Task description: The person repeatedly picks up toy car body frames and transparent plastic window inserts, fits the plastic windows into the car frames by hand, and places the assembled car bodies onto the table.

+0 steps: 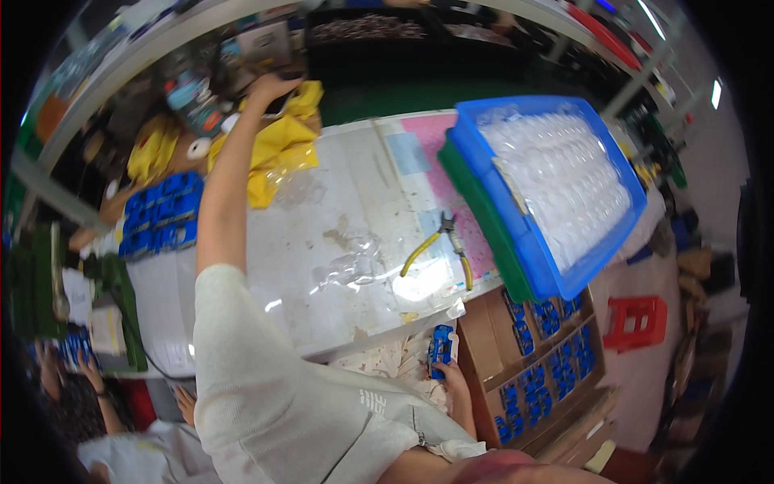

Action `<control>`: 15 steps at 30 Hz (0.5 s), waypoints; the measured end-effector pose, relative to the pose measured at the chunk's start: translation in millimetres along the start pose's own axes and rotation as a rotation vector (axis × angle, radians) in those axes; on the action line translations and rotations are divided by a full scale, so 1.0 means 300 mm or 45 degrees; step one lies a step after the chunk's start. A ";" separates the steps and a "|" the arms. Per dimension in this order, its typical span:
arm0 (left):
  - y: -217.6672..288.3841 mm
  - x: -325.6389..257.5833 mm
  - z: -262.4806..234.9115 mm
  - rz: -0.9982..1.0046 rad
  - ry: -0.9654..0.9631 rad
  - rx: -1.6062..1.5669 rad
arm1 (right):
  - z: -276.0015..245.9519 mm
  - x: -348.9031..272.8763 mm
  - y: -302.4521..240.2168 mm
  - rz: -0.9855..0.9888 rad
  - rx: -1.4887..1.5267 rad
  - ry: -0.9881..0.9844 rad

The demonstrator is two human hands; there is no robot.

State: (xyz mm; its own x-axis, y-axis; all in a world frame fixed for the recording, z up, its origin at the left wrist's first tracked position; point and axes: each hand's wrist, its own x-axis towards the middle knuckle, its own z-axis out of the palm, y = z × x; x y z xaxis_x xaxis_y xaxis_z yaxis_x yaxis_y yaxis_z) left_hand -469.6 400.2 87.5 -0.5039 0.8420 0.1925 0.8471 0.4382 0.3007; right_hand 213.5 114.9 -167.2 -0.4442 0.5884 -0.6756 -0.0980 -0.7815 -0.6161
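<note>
My left arm stretches far across the white worktable [302, 234]. At its end, my left hand [272, 85] is at a yellow cloth or bag [278, 143], fingers extended above a small dark shape that I cannot identify. Low down beside the table's near edge, my right hand [455, 379] grips a small blue plastic part [440, 352] with a pale edge. Yellow-handled pliers [442, 246] lie with spread handles on the tabletop. Clear plastic pieces [351, 262] lie left of them.
A blue crate [482, 153] of clear plastic domes rests on a green crate [476, 211] at the right. Below it is a cardboard box [476, 323] with rows of blue parts. Blue parts [164, 214] sit at left. A co-worker's hands [87, 371] are lower left; a red stool [637, 321] stands right.
</note>
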 end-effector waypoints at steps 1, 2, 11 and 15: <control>0.006 0.012 0.007 -0.004 -0.020 0.066 | -0.004 -0.001 0.011 -0.017 -0.012 0.029; 0.057 -0.011 0.018 0.012 -0.050 0.119 | 0.008 -0.017 0.008 -0.016 0.006 0.067; -0.025 0.052 -0.028 -0.096 -0.082 0.393 | -0.010 -0.001 0.030 -0.109 -0.019 -0.173; 0.241 -0.110 -0.062 -0.171 0.117 0.543 | -0.004 -0.026 0.049 -0.140 0.100 -0.068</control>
State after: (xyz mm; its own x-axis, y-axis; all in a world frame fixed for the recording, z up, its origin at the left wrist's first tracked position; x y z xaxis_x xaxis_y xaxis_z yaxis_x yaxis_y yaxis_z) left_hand -394.9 398.2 120.1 -0.6110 0.7456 0.2660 0.7571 0.6485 -0.0789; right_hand 216.6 99.0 -171.3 -0.4734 0.6612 -0.5820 -0.2174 -0.7280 -0.6502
